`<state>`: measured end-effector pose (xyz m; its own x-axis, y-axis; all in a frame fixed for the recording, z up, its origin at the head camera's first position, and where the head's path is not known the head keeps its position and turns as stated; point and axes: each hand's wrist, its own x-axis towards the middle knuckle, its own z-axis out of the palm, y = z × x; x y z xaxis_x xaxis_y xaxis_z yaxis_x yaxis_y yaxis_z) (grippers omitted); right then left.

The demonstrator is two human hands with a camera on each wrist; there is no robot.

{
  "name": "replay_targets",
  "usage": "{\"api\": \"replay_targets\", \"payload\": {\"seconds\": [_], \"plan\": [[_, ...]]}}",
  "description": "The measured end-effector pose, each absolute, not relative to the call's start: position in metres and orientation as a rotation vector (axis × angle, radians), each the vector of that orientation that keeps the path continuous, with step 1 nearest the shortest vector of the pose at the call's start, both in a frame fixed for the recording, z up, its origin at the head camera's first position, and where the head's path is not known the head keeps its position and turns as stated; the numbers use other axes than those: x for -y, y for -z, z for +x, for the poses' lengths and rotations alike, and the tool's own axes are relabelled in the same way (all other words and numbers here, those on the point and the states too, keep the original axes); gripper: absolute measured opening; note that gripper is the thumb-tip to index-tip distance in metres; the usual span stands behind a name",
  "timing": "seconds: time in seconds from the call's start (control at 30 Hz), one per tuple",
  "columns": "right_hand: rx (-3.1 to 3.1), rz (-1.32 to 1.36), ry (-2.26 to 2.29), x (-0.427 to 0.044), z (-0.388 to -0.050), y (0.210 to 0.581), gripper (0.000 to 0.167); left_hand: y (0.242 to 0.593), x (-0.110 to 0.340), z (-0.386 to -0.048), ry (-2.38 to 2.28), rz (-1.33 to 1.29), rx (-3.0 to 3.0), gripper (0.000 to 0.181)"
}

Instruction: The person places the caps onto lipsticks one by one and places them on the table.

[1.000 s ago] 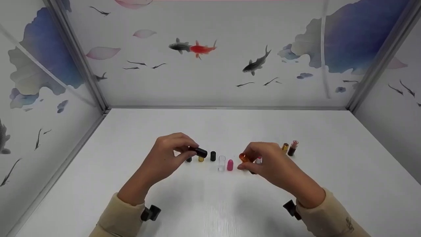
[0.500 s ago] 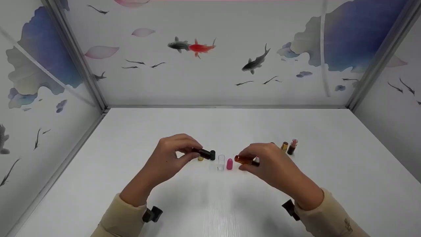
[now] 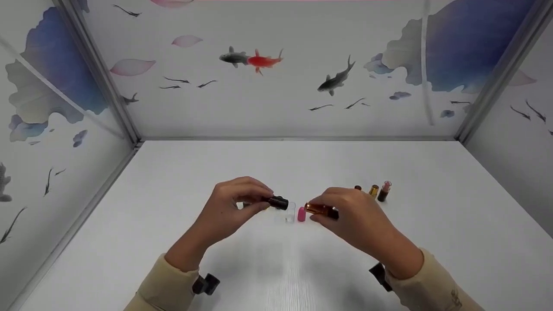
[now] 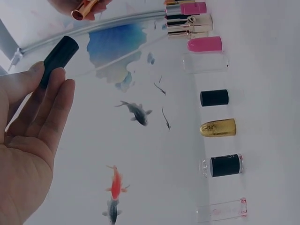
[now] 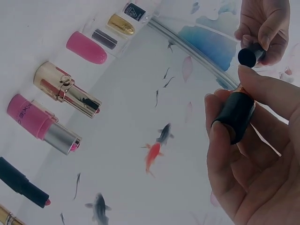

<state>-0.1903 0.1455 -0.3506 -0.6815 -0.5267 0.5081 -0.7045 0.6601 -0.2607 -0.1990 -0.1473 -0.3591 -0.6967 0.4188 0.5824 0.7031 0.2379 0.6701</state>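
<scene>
My left hand (image 3: 235,203) pinches a black lipstick cap (image 4: 61,54) between thumb and fingers, its end pointing right. A little apart from it, my right hand (image 3: 352,211) holds a lipstick tube (image 5: 236,115) with a black base and a shiny copper part that faces the cap. Both are held above the row of caps. Close below stand a pink cap (image 3: 301,214) and a clear cap (image 3: 290,216). In the left wrist view a black cap (image 4: 214,97) and a gold cap (image 4: 218,127) stand farther along that row.
Uncapped lipsticks stand to the right: a gold one (image 5: 68,89), a pink-and-silver one (image 5: 44,124) and a black one (image 5: 23,182). Another lipstick with a clear top (image 3: 384,191) stands at the far right. Patterned panels (image 3: 276,99) enclose the white table (image 3: 276,268).
My left hand has moved right with the black cap, nearing the copper tube. My right hand has shifted slightly left, and its tube now lies more level.
</scene>
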Motion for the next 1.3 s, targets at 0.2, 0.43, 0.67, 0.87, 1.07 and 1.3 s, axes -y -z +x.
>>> {"api": "replay_targets", "payload": {"seconds": [0.2,0.43,0.67,0.87,1.07,1.3], "plan": [[2.452,1.007,-0.634,-0.143,-0.19,0.352,0.022,0.362,0.141,-0.197,1.475,-1.074,2.234,0.019],[2.396,1.029,-0.678,-0.144,-0.19,0.354,0.02,0.364,0.139,-0.197,1.471,-1.097,2.195,0.021],[2.398,1.029,-0.682,-0.144,-0.19,0.354,0.02,0.363,0.138,-0.196,1.477,-1.11,2.187,0.021],[2.429,1.048,-0.675,-0.143,-0.189,0.353,0.022,0.365,0.135,-0.196,1.458,-1.125,2.179,0.019],[2.422,1.075,-0.701,-0.141,-0.188,0.354,0.021,0.367,0.13,-0.194,1.48,-1.15,2.178,0.02],[2.412,1.091,-0.717,-0.14,-0.187,0.354,0.018,0.367,0.129,-0.193,1.483,-1.161,2.158,0.019]]}}
